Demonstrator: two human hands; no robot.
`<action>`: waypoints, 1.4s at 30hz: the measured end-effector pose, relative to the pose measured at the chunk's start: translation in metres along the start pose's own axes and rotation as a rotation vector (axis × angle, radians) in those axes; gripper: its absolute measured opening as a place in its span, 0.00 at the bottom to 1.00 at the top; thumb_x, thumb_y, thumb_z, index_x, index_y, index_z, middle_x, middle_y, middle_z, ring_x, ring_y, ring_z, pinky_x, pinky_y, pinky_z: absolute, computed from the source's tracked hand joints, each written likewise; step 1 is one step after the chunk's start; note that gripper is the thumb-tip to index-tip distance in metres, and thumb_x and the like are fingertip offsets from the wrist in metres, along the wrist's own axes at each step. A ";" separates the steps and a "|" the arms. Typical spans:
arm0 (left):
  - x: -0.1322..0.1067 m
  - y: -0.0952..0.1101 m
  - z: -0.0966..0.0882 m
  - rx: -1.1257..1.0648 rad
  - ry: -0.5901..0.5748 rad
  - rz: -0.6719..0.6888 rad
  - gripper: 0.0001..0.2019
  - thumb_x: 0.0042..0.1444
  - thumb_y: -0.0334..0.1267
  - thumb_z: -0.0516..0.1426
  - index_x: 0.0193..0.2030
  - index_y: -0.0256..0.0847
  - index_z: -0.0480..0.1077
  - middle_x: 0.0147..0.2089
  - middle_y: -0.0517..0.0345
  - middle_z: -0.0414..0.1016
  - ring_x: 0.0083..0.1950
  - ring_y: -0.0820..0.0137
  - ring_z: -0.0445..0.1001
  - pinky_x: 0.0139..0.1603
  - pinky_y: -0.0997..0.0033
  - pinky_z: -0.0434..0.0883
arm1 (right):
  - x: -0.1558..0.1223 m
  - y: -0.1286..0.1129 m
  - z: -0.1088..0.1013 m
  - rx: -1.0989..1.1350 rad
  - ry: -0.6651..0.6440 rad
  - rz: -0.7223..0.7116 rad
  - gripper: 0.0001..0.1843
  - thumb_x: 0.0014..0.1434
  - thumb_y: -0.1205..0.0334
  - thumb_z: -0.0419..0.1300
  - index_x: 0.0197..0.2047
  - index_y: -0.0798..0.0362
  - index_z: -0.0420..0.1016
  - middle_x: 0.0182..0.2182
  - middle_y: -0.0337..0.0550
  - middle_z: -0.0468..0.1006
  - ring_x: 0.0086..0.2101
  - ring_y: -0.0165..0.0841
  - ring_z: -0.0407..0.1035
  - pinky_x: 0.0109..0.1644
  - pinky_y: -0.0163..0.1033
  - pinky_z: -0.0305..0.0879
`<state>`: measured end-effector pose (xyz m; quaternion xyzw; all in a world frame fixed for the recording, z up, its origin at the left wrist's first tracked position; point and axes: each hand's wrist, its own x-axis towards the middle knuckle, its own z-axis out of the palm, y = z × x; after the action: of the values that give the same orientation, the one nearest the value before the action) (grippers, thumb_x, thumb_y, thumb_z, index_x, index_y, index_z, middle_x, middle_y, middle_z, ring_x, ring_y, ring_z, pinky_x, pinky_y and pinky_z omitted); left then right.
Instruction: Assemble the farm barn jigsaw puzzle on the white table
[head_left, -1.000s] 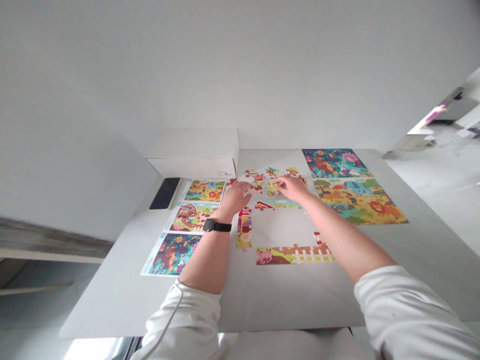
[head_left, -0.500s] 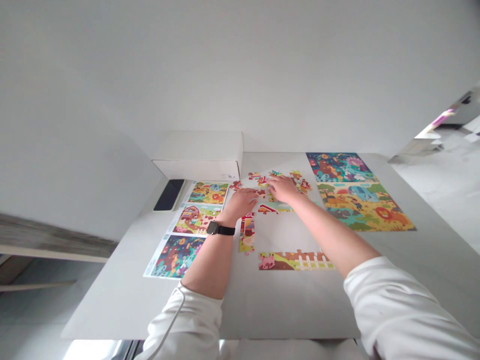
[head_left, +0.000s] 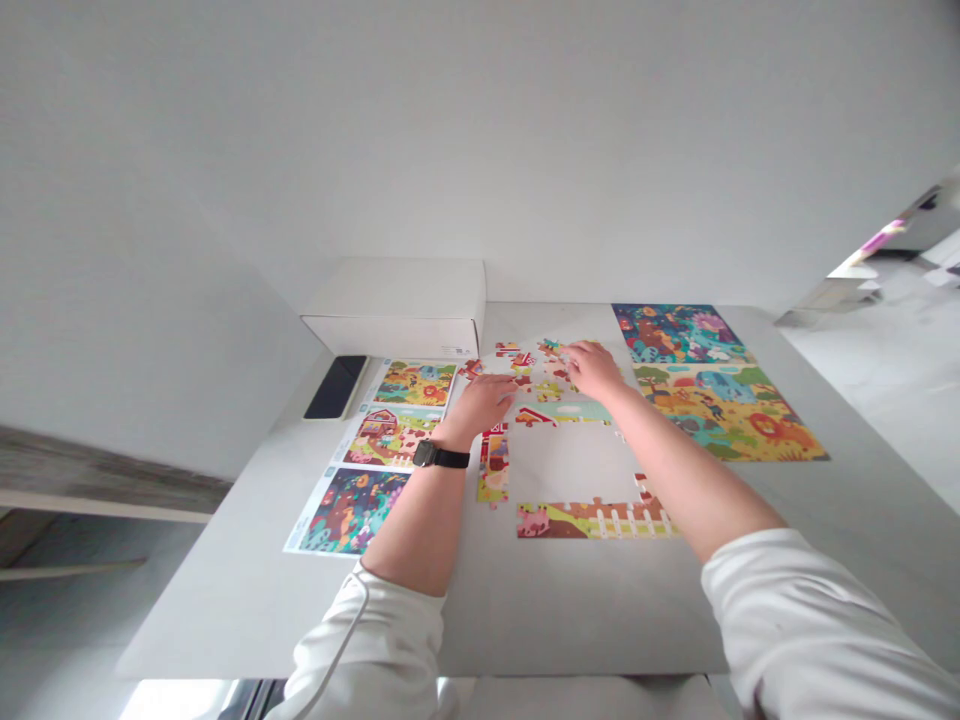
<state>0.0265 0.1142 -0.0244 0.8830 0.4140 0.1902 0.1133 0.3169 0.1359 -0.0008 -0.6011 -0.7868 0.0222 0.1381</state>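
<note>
Handling loose puzzle pieces (head_left: pixel 550 391) is calling for a light touch; whether the right hand (head_left: pixel 595 371) or left hand (head_left: pixel 481 405) is pinching any, I cannot tell.

I have free room along the near surface (head_left: pixel 585 600) and inside the puzzle border (head_left: pixel 574 521), a box (head_left: pixel 390 335) blocking back left, loose pieces (head_left: pixel 550 391) crowding the right hand (head_left: pixel 592 369), the right forearm (head_left: pixel 675 470) barring the border's right side, a wall (head_left: pixel 540 150) behind everything
</note>
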 end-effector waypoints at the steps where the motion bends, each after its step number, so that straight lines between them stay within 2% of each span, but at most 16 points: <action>1: 0.000 0.000 0.001 0.002 0.004 0.008 0.17 0.67 0.32 0.57 0.57 0.45 0.83 0.65 0.50 0.82 0.68 0.59 0.79 0.73 0.52 0.74 | -0.004 0.006 -0.002 -0.009 0.017 0.044 0.25 0.70 0.66 0.55 0.65 0.48 0.82 0.61 0.52 0.81 0.60 0.48 0.73 0.69 0.54 0.67; 6: 0.001 0.002 0.002 -0.011 0.024 0.029 0.19 0.66 0.31 0.56 0.56 0.48 0.84 0.63 0.54 0.83 0.68 0.61 0.79 0.74 0.54 0.73 | -0.029 0.038 -0.010 -0.032 0.002 0.116 0.20 0.68 0.63 0.60 0.60 0.46 0.85 0.59 0.49 0.83 0.56 0.46 0.75 0.66 0.51 0.70; 12: 0.003 0.015 -0.004 -0.046 0.033 0.036 0.18 0.69 0.32 0.55 0.59 0.47 0.82 0.64 0.53 0.83 0.69 0.61 0.77 0.75 0.52 0.72 | -0.058 0.063 -0.025 -0.021 -0.106 0.064 0.22 0.68 0.70 0.58 0.58 0.48 0.87 0.57 0.49 0.85 0.56 0.43 0.78 0.66 0.48 0.70; 15: 0.004 0.032 -0.008 -0.045 0.010 0.060 0.18 0.70 0.35 0.57 0.62 0.45 0.80 0.67 0.50 0.81 0.71 0.59 0.76 0.76 0.51 0.70 | -0.066 0.064 -0.029 0.004 -0.142 0.003 0.24 0.68 0.73 0.56 0.57 0.46 0.88 0.59 0.47 0.84 0.58 0.42 0.77 0.68 0.47 0.69; 18: 0.005 0.053 -0.012 -0.037 -0.028 0.107 0.18 0.71 0.39 0.58 0.64 0.48 0.80 0.70 0.53 0.78 0.72 0.59 0.74 0.77 0.51 0.69 | -0.069 0.059 -0.025 0.021 -0.168 -0.046 0.25 0.68 0.72 0.56 0.58 0.43 0.87 0.60 0.45 0.83 0.59 0.41 0.76 0.69 0.47 0.68; 21: 0.006 0.069 -0.014 -0.012 -0.052 0.136 0.18 0.71 0.40 0.60 0.64 0.50 0.79 0.71 0.54 0.77 0.73 0.58 0.73 0.79 0.50 0.67 | -0.067 0.054 -0.020 0.004 -0.157 -0.056 0.23 0.71 0.69 0.56 0.60 0.43 0.86 0.59 0.46 0.83 0.57 0.42 0.76 0.68 0.48 0.68; 24: 0.005 0.074 -0.015 0.012 -0.054 0.122 0.18 0.69 0.38 0.61 0.63 0.49 0.80 0.70 0.52 0.78 0.73 0.56 0.73 0.79 0.48 0.66 | -0.060 0.050 -0.017 -0.021 -0.121 -0.024 0.21 0.72 0.63 0.57 0.63 0.44 0.84 0.59 0.49 0.82 0.58 0.44 0.74 0.68 0.50 0.68; 29: 0.004 0.067 -0.025 0.032 -0.012 0.037 0.18 0.69 0.37 0.59 0.64 0.47 0.79 0.69 0.50 0.78 0.71 0.56 0.75 0.76 0.50 0.69 | -0.038 0.041 -0.017 -0.072 -0.170 0.047 0.23 0.72 0.58 0.62 0.67 0.44 0.81 0.63 0.52 0.78 0.61 0.50 0.72 0.68 0.52 0.67; 34: -0.002 0.039 -0.062 0.068 0.114 -0.081 0.20 0.71 0.35 0.54 0.64 0.46 0.78 0.67 0.52 0.80 0.69 0.57 0.76 0.75 0.50 0.70 | -0.018 0.035 -0.027 -0.045 -0.258 0.122 0.22 0.66 0.58 0.68 0.62 0.44 0.83 0.64 0.53 0.76 0.60 0.50 0.73 0.65 0.50 0.69; 38: -0.012 0.017 -0.091 0.091 0.231 -0.223 0.19 0.70 0.38 0.54 0.62 0.43 0.79 0.63 0.48 0.82 0.65 0.56 0.78 0.72 0.51 0.72 | -0.014 0.038 -0.031 0.025 -0.252 0.147 0.21 0.59 0.60 0.72 0.56 0.48 0.82 0.55 0.51 0.83 0.52 0.47 0.78 0.57 0.46 0.72; 42: -0.017 0.020 -0.099 0.074 0.250 -0.253 0.17 0.69 0.39 0.58 0.61 0.43 0.79 0.62 0.48 0.82 0.63 0.56 0.79 0.70 0.54 0.74 | -0.024 0.036 -0.028 0.211 -0.188 0.160 0.14 0.63 0.65 0.65 0.52 0.48 0.80 0.42 0.44 0.86 0.41 0.39 0.79 0.49 0.41 0.72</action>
<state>-0.0118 0.0926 0.0679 0.7967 0.5395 0.2674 0.0515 0.3635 0.1195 0.0143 -0.6393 -0.7392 0.1718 0.1241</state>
